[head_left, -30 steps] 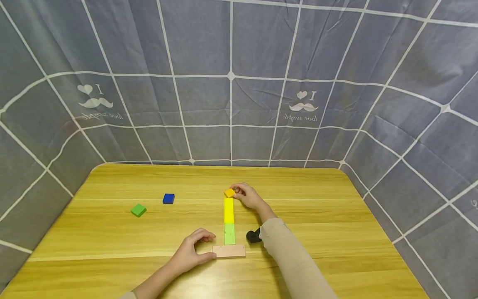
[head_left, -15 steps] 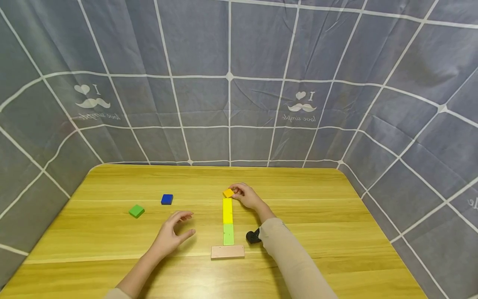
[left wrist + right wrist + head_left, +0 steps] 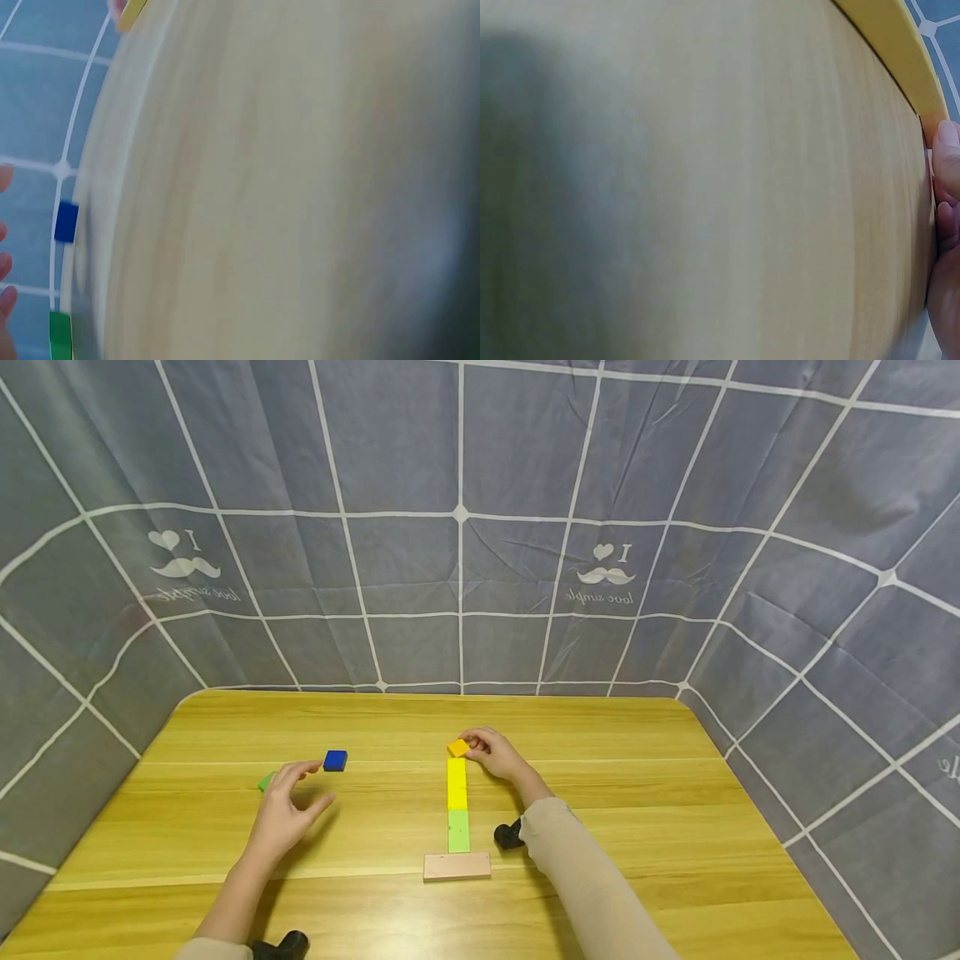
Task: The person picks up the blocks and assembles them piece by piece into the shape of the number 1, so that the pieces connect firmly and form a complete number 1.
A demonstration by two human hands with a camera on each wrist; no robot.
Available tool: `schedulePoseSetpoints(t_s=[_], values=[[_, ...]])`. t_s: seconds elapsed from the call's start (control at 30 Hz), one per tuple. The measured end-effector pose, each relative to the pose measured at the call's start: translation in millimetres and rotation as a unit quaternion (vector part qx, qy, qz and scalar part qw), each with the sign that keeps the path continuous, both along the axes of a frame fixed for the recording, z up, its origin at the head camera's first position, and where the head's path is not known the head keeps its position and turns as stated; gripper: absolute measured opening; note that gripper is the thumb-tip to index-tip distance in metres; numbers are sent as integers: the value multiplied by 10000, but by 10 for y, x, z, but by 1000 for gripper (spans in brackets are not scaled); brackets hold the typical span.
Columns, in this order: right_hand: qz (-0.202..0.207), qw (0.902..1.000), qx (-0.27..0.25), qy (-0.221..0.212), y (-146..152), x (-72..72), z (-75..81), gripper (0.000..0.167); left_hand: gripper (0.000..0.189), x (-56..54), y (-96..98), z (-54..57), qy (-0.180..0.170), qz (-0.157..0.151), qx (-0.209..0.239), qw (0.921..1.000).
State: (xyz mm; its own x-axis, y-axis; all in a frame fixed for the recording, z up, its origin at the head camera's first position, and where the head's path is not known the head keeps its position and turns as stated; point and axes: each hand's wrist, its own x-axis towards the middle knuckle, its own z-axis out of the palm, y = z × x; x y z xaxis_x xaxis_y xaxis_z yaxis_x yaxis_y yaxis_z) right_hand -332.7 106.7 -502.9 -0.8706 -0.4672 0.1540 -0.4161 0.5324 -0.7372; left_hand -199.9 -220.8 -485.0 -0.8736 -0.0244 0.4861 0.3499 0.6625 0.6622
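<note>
In the head view my right hand (image 3: pixel 498 755) holds a small orange block (image 3: pixel 457 748), turned at an angle, at the far end of a yellow block (image 3: pixel 457 782). A light green block (image 3: pixel 458 831) continues that line towards me, and a pale pink block (image 3: pixel 457 867) lies crosswise at its near end. My left hand (image 3: pixel 281 814), thumb and fingers spread, hovers over the table's left side with nothing in its grasp. Just beyond its fingertips lies a blue block (image 3: pixel 335 761). A green block (image 3: pixel 266 781) is mostly hidden behind the hand.
The wooden table (image 3: pixel 600 727) has rounded far corners. A grey curtain (image 3: pixel 405 568) with white grid lines surrounds its back and sides. Black wrist gear (image 3: pixel 509 835) shows beside the right sleeve, and a similar black piece (image 3: pixel 288 945) beside the left sleeve.
My left hand has left the pale pink block and moved left and away from me towards the blue and green blocks. The right hand has stayed at the orange block.
</note>
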Motion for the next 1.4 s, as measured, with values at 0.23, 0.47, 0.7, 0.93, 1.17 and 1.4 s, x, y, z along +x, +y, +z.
schedulePoseSetpoints(t_s=[0.23,0.47,0.7,0.93,1.17,1.4], values=[[20,10000,48,52,-7,13,9,26,50,7,-218,9,10,468,-11,9989],[-12,10000,52,52,-8,8,3,26,52,40,-366,7,-177,918,10,9956],[-8,10000,78,43,-1,7,-1,26,53,78,-438,-31,-391,1139,255,9924],[51,10000,68,17,6,2,1,26,55,122,-496,-109,-695,1289,526,9878],[34,10000,66,34,7,-4,-11,26,57,119,-516,-167,-783,1384,553,9857],[44,10000,35,27,8,-13,-20,26,57,109,-506,-182,-853,1556,483,9829]])
